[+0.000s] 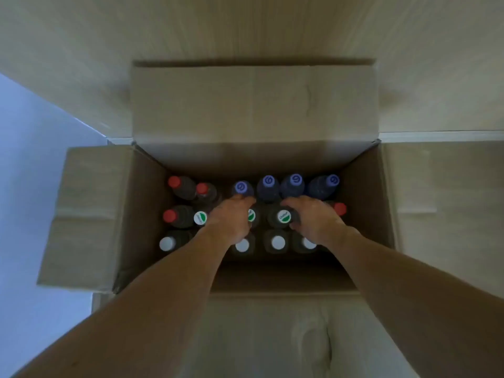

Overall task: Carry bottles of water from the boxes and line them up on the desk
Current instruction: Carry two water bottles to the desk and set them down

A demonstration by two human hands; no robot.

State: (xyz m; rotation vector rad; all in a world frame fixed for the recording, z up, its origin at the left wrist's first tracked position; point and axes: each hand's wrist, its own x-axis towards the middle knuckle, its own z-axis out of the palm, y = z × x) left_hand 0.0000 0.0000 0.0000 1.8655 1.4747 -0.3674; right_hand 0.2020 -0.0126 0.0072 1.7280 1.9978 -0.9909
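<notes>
Both hands are down inside the open cardboard box [141, 214]. My left hand [229, 219] sits over the middle row, fingers curled downward, fingertips reaching the blue-capped bottle [241, 186] in the far row; I can't tell whether it's actually gripping anything, since the hand covers whatever is under it. A green-and-white cap [251, 215] peeks out at its right edge. My right hand [313, 218] is also curled, thumb side up against the bottle with the green-and-white cap [283, 216]; grip unconfirmed there too, fingers hidden from this angle.

Bottles all upright in the box, roughly three rows. Far row: two red-capped bottles [174, 181] at left, then four blue-capped ones running right. Middle row: a red cap [169, 215] at left, another green-and-white cap [200, 217] beside it, and one more red cap [340, 208] at far right, just past my right hand. Near row: white-capped bottles [278, 242], one at far left [167, 243], others partly under my wrists.

Box flaps are folded out on all sides; the far flap [253, 102] stands up against a light wood-grain surface [436, 64]. Pale wall [27, 159] at left. Box sits on the wood-look floor [272, 336]. Frame is slightly blurred.
</notes>
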